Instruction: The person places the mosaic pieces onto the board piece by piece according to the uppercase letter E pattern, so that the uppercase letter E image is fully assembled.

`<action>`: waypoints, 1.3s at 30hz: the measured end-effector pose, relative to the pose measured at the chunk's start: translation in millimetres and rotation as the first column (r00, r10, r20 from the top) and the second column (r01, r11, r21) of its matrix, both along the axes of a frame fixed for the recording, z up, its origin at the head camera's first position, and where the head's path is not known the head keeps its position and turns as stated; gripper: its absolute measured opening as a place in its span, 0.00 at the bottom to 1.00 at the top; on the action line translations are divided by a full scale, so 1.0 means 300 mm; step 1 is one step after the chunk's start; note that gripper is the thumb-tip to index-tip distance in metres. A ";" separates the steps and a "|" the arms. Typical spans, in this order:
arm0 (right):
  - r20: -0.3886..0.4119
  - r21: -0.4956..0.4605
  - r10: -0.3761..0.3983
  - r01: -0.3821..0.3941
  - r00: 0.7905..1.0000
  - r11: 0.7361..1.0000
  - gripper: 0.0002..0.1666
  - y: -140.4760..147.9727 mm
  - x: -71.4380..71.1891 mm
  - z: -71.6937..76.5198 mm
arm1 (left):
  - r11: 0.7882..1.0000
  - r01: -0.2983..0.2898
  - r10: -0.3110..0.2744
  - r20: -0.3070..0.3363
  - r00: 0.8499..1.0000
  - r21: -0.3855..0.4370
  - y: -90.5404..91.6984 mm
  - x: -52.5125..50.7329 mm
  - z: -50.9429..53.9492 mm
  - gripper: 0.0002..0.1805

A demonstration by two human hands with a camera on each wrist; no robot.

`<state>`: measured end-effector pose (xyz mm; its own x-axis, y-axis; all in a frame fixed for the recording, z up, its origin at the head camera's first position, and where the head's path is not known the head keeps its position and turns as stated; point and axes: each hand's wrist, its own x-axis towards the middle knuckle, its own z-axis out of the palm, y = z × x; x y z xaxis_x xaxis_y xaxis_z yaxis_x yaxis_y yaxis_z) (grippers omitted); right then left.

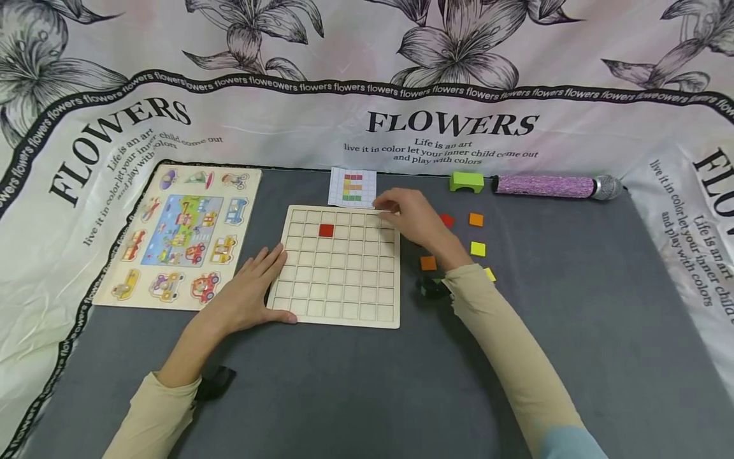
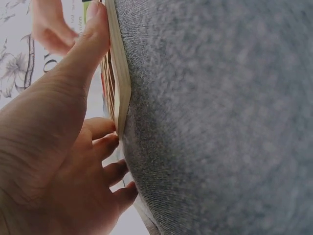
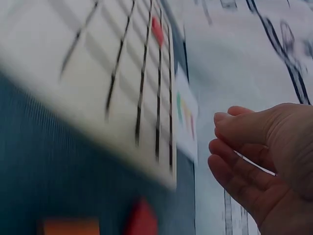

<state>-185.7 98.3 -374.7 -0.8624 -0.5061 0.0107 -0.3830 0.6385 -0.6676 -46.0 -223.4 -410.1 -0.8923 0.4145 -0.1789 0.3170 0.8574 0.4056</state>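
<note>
A square wooden board (image 1: 344, 310) with a grid of shallow cells lies on the table, and one red square tile (image 1: 326, 231) sits in a cell near its top. My left hand (image 1: 246, 293) rests against the board's left side, fingers spread along that edge and the thumb at the lower left corner. Over the board's upper right corner hovers my right hand (image 1: 413, 217), its fingers loosely bent. In the right wrist view nothing shows between that hand's (image 3: 264, 166) thumb and fingertips. Just behind the board lies a pattern card (image 1: 337, 182) with coloured blocks.
Loose tiles lie right of the board: a red tile (image 1: 446, 220), orange tiles (image 1: 476, 219) and yellow tiles (image 1: 478, 248), some partly behind the right arm. A green arch block (image 1: 466, 181) and a glittery microphone (image 1: 545, 186) stand at the back. A picture puzzle board (image 1: 195, 182) lies left.
</note>
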 end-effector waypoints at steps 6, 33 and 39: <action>0.003 0.076 -0.114 0.113 0.993 0.991 0.17 0.192 -0.019 -0.003 | 1.000 0.011 -0.011 -0.022 1.000 0.006 -0.001 -0.002 -0.008 0.68; -0.003 0.182 -0.143 0.141 0.990 0.973 0.16 0.303 -0.035 -0.021 | 1.000 0.005 -0.005 0.002 1.000 0.012 0.002 -0.002 -0.002 0.68; 0.003 0.131 -0.095 0.094 0.995 0.987 0.17 0.223 -0.041 -0.003 | 1.000 -0.004 0.004 0.015 1.000 0.010 -0.002 -0.003 -0.009 0.69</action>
<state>-198.0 165.1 -375.5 -0.9063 -0.4187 -0.0579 -0.3111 0.7536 -0.5790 -46.9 -223.9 -412.7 -0.8911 0.4128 -0.1886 0.3073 0.8545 0.4189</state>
